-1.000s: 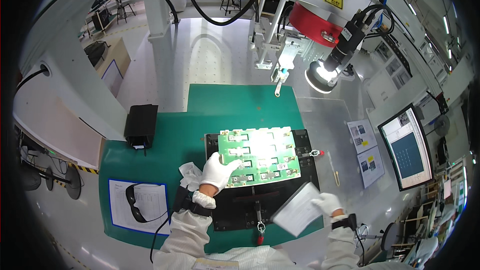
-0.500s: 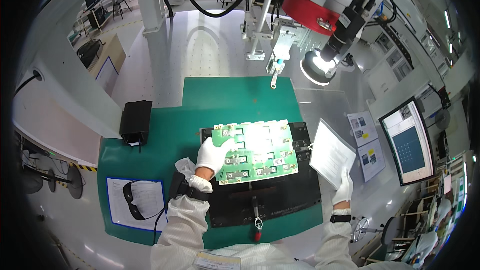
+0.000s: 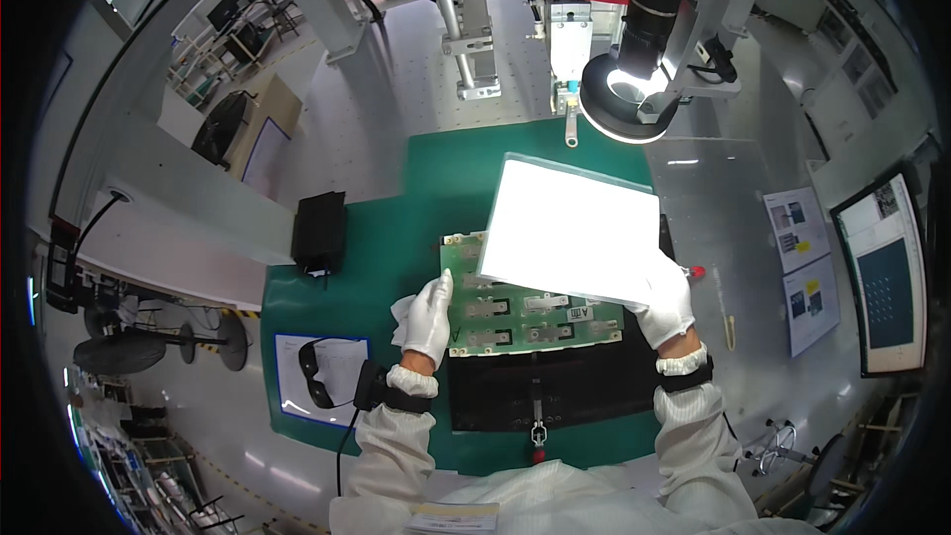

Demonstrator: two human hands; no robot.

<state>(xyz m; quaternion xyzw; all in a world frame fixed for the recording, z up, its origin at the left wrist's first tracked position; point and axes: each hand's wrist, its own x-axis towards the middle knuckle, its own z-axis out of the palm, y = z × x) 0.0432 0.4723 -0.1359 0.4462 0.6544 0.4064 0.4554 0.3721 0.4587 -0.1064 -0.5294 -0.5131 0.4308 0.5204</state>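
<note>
The green circuit board [image 3: 522, 320] already lay over the black fixture [image 3: 584, 386]; the right hand [image 3: 666, 305] pinched a white sheet [image 3: 575, 228] above, not yet put down; the left hand [image 3: 430, 319] touched the board's left edge, grip unclear.

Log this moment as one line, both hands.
left hand: at green circuit board, left edge | right hand: holding white sheet over board | black fixture plate: beneath board
</note>
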